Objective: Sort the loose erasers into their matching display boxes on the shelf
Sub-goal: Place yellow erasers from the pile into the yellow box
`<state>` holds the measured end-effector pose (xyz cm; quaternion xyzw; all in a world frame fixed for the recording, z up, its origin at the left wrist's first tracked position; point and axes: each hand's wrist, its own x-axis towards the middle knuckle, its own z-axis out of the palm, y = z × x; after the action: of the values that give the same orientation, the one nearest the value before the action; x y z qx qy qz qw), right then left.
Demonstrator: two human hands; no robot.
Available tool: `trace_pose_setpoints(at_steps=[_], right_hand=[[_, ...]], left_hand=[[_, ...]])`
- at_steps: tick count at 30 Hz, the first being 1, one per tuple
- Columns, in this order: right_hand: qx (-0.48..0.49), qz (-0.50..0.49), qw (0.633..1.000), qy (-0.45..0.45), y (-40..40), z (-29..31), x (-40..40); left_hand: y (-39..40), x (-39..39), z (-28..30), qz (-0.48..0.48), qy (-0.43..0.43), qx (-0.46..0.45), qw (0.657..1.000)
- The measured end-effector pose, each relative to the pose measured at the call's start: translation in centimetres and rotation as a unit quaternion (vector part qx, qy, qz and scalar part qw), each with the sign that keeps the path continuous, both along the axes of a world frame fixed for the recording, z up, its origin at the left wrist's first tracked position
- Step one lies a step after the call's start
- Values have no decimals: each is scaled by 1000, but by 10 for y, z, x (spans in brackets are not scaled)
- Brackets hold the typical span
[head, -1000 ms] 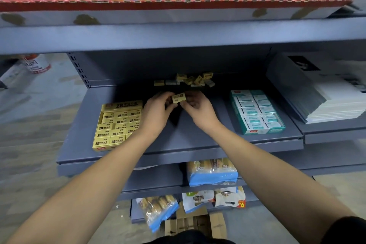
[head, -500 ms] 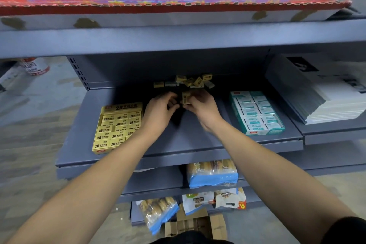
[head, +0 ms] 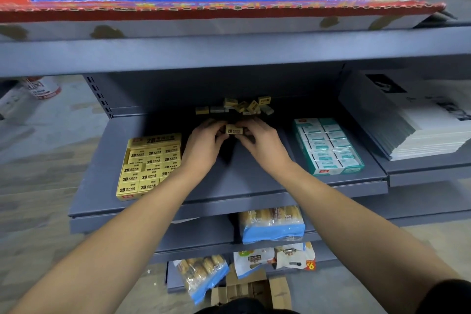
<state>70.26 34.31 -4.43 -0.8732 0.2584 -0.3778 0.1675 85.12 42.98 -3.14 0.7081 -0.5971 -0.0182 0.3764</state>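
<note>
Above the grey shelf (head: 229, 186), both hands now pinching one yellow eraser (head: 233, 130), left hand (head: 205, 145), right hand (head: 262, 144), label turned forward.

Bare shelf (head: 229, 181) lies open between yellow box (head: 149, 166) and teal box (head: 328, 146).

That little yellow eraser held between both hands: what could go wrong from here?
1. The small yellow 2B eraser is pinched only at its ends by the left hand and right hand; it might slip onto the grey metal shelf.
2. The yellow cardboard display box looks nearly full, so squeezing it in may be awkward.
3. The pile of loose erasers sits just behind; a reach could scatter it.
</note>
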Motion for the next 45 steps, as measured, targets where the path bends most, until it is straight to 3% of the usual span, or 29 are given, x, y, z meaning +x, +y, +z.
trace_pose_setpoints(at_steps=[4,10,18,23,32,45], right_hand=[[-17,-17,999,-21,5,4,5],[31,61,997,-29,22,9,33],[76,180,979,59,69,6,97],[97,173,974,111,96,0,123],[112,106,978,141,106,1,135],[113,145,970,157,100,-1,130]], left_hand=[[7,7,2,12,-1,1,1000],[45,42,4,110,-21,-8,994],[128,78,9,243,-19,0,970],[168,87,4,297,-12,3,955],[188,89,1,306,1,-3,952],[163,85,1,260,-8,4,966]])
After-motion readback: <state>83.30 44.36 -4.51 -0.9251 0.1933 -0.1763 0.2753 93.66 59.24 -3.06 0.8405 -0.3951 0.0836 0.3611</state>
